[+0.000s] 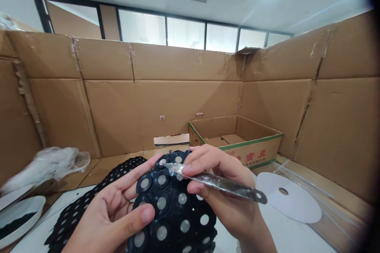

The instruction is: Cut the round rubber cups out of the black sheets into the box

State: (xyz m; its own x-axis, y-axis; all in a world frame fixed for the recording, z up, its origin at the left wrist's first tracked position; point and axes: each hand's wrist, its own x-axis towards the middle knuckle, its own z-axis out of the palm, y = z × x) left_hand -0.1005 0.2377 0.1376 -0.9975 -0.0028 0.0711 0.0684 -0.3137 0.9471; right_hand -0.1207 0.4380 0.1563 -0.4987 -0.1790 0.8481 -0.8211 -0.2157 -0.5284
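Note:
A black rubber sheet of round cells with pale discs in them (175,209) sits between both hands at the bottom centre. My left hand (115,209) grips its left edge, thumb pressed on the front and fingers behind. My right hand (225,193) is closed round a flat metal blade-like tool (219,182), index finger laid along it. The tool's pointed tip rests on a cell near the sheet's top edge. A black punched-out sheet full of round holes (89,201) lies flat on the table under my left hand.
Cardboard walls (178,99) fence the table on three sides. An open cardboard box with green trim (237,142) stands at the back right. A white disc with a centre hole (287,201) lies at right. White dishes (18,217) and a crumpled plastic bag (53,162) sit at left.

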